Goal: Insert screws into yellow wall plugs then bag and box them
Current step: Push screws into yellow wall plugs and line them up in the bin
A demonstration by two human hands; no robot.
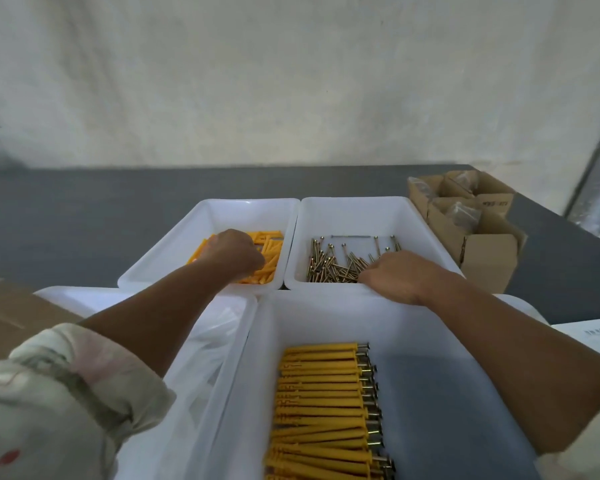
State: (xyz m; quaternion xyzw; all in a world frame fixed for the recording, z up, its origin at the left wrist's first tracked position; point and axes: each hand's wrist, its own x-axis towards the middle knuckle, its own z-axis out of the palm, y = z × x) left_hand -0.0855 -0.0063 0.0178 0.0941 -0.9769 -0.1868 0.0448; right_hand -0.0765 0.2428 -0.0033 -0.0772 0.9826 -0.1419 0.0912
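At seven o'clock the clear bags [212, 344] lie loose, none visibly filled. Your left hand [234, 252], at eleven o'clock, is down among the yellow plugs [269, 244]; its fingers curl under out of sight, so I cannot tell if they grip one. At six o'clock a long row of fitted plugs [321, 393] is done. Your right hand [400, 277], at one o'clock, reaches into the screws [329, 265], fingers also hidden. At two o'clock the boxes [489, 258] stand open, so I judge most of the bagging remains.
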